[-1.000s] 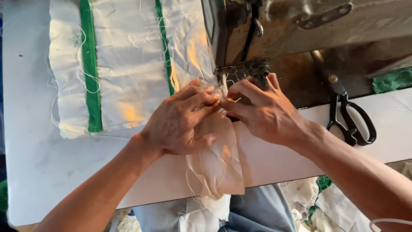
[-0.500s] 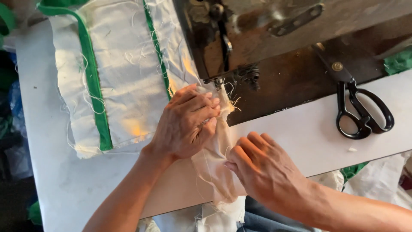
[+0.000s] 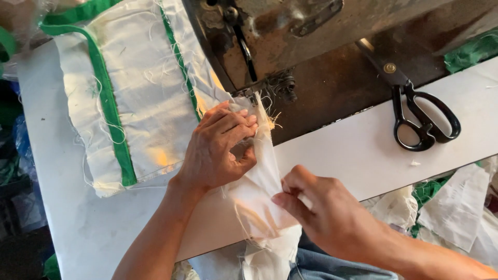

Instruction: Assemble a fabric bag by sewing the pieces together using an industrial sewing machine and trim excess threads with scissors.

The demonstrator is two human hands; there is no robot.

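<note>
Pinched between the fingers of the left hand (image 3: 220,150), a strip of white cloth (image 3: 259,186) lies on the white table (image 3: 363,150) just under the sewing machine's presser foot (image 3: 267,88), while the right hand (image 3: 324,215) grips its lower end at the table edge. Stitched white-and-green cloth (image 3: 135,98) lies to the left and black scissors (image 3: 415,111) to the right.

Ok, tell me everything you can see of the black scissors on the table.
The black scissors lie flat and shut at the right of the white table. The dark blades, joined by a brass-coloured pivot screw, point up and left over the brown base of the sewing machine; the two glossy black handle loops, one larger than the other, rest on the white surface. They look like heavy metal tailor's shears. Neither the left hand nor the right hand touches them.
</note>
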